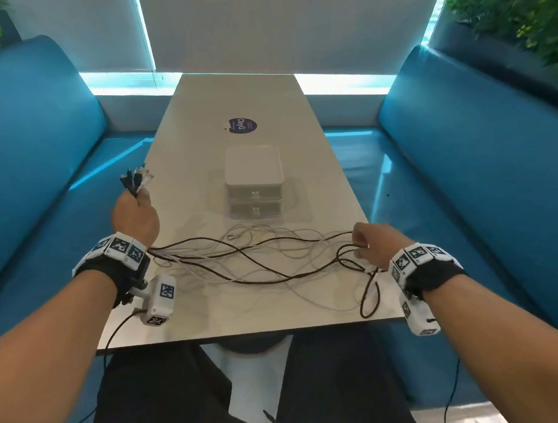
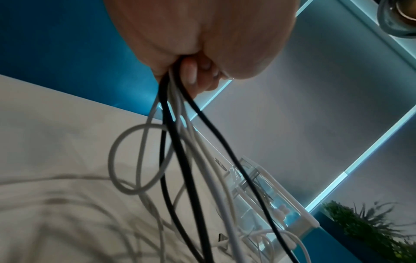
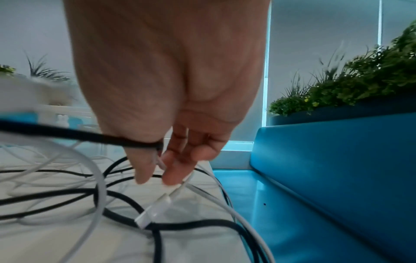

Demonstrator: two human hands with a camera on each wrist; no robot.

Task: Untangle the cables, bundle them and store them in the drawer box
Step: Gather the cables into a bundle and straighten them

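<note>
The cables [image 1: 258, 261] are being held stretched across the tabletop [image 1: 240, 88], their long axis running left to right: plug ends are being clamped in the left hand [image 1: 134, 215], while a dark strand is being pinched by the right hand [image 1: 372, 241], nearer the tangle. The drawer box [image 1: 254, 183] is being left beyond them.

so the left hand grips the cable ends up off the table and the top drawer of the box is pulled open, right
Not quite. The left hand does grip the cable ends up off the table, but both drawers of the box are closed, as the head view shows.
</note>
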